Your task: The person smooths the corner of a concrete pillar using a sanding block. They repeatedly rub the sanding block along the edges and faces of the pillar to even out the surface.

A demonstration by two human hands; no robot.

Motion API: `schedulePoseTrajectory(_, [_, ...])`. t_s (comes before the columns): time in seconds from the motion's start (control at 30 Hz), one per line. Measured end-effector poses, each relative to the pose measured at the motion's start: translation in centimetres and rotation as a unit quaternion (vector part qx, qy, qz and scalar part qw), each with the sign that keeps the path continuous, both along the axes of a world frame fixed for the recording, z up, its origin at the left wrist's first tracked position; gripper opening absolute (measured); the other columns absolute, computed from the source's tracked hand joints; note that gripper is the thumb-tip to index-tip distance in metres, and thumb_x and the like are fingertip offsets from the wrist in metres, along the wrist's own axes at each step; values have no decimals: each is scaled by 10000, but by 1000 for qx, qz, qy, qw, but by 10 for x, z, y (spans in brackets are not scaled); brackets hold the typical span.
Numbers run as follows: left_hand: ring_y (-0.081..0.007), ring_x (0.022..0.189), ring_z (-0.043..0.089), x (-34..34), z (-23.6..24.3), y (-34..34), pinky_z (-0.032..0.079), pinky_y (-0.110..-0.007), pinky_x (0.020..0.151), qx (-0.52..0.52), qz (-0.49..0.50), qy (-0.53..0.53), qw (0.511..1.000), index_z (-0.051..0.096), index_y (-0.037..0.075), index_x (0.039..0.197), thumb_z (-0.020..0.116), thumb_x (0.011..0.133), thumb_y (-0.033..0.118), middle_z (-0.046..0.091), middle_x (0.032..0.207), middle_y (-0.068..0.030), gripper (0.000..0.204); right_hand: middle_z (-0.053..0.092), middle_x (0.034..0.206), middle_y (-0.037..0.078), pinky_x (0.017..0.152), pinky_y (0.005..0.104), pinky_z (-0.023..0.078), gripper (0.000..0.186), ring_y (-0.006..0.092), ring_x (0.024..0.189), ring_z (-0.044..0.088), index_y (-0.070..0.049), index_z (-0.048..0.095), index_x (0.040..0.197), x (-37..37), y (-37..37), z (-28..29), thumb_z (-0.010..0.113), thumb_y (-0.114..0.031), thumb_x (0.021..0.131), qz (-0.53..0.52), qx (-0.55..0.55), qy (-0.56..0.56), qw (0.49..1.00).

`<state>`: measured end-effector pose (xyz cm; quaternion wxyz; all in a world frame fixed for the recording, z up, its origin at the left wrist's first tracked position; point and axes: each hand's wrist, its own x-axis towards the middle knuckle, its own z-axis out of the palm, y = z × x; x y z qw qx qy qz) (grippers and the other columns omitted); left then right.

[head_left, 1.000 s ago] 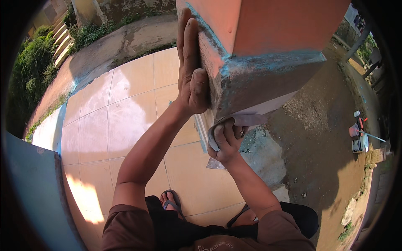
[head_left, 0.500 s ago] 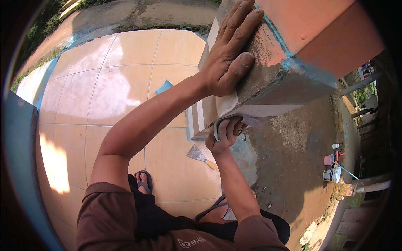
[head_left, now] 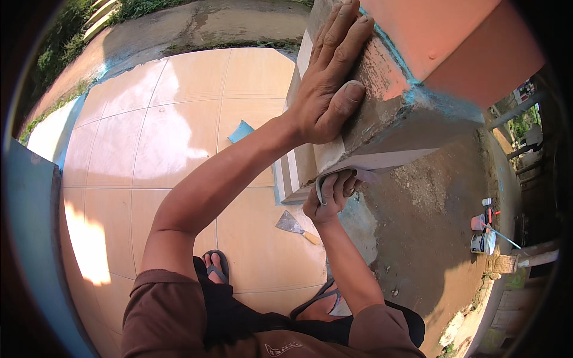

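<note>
My left hand (head_left: 334, 98) rests flat against the upper face of a pillar's grey, rough base (head_left: 382, 134), fingers stretched out and holding nothing. Lower down, my right hand (head_left: 331, 197) is closed round a thin, bent greyish sheet that looks like sandpaper (head_left: 365, 175). It presses this sheet to the lower edge of the base, beside a pale band. The sheet's underside and part of my fingertips are hidden. Above the base the pillar is painted orange (head_left: 453, 42), with blue paint along the joint. On the tiles near my right forearm lies a putty knife (head_left: 297, 227) with a wooden handle.
Beige floor tiles (head_left: 250, 256) stretch under my sandalled feet, with a small blue piece (head_left: 240, 131) on them. A blue wall (head_left: 30, 238) borders the left. Bare ground (head_left: 412, 238) lies right of the pillar; a white bucket (head_left: 482, 243) and pink container (head_left: 478, 222) stand there.
The whole view has shifted slightly, so the scene sits a little further right and lower. Both hands stay at nearly the same places on the pillar base.
</note>
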<state>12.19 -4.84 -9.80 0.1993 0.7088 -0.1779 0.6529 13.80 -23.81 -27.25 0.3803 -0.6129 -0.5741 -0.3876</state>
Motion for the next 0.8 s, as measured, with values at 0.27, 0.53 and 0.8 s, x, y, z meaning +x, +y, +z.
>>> schedulePoseTrajectory(0.27, [-337,1479,140,-3,-5,4,139,-453,1177,-11,-18,18,1000,182,0,1539,321,1004,432,114,1607,-227,702,227,1551,317,1143,645,33,569,539,1449,110,0,318,1489,0,21,102,407,-278,1001,21,56,-51,997])
schedulePoseTrajectory(0.53, [-262,1367,345,-17,-5,-13,354,-399,1076,-111,-116,90,983,79,166,1565,512,959,382,202,1571,-152,775,652,1157,122,1081,645,178,349,404,1241,505,-90,677,1023,-14,18,59,647,-277,730,25,66,32,997])
schedulePoseTrajectory(0.8, [-226,1371,392,-25,-5,-27,440,-390,1078,-288,-466,89,832,15,280,1581,571,955,421,169,1595,-72,848,655,1189,92,1068,614,235,350,327,1195,555,-92,688,1019,-20,25,58,650,-235,702,56,64,66,994])
